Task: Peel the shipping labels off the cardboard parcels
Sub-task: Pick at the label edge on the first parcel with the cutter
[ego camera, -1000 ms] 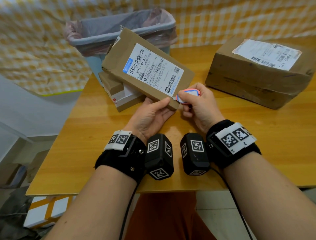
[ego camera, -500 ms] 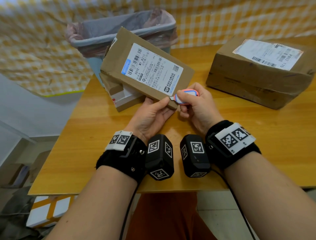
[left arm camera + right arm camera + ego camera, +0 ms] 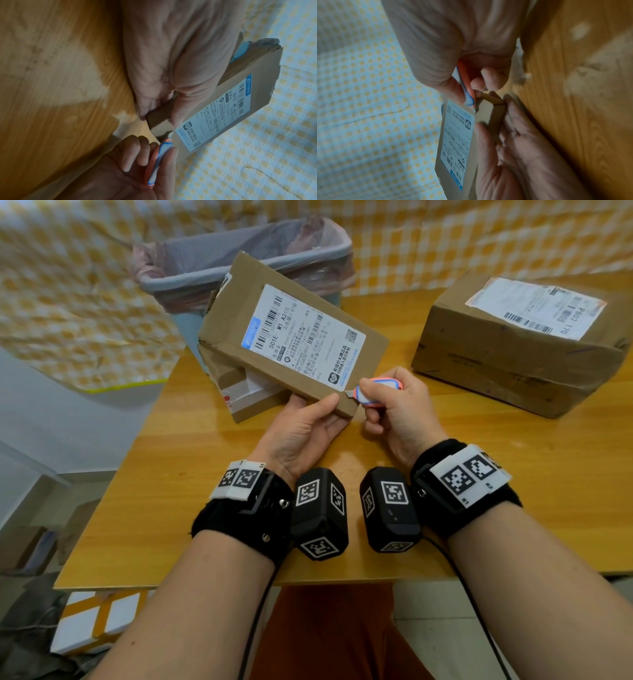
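Note:
My left hand (image 3: 310, 424) grips the near corner of a flat cardboard parcel (image 3: 236, 302), thumb on top, and holds it tilted above the table. Its white shipping label (image 3: 301, 337) (image 3: 214, 115) (image 3: 457, 136) faces me. My right hand (image 3: 394, 409) pinches a small orange and blue box cutter (image 3: 378, 390) (image 3: 157, 161) (image 3: 464, 86). The short blade touches the label's near right corner. A second, larger parcel (image 3: 507, 364) with its own white label (image 3: 534, 306) sits at the table's far right.
A smaller taped box (image 3: 246, 395) lies under the held parcel on the wooden table (image 3: 531, 491). A lined waste bin (image 3: 205, 265) stands past the table's far edge, before a yellow checked curtain (image 3: 68, 302). Boxes sit on the floor at left.
The cutter's blade has slid left, from beside the parcel's edge to the label's near corner. My left hand keeps the parcel nearly still.

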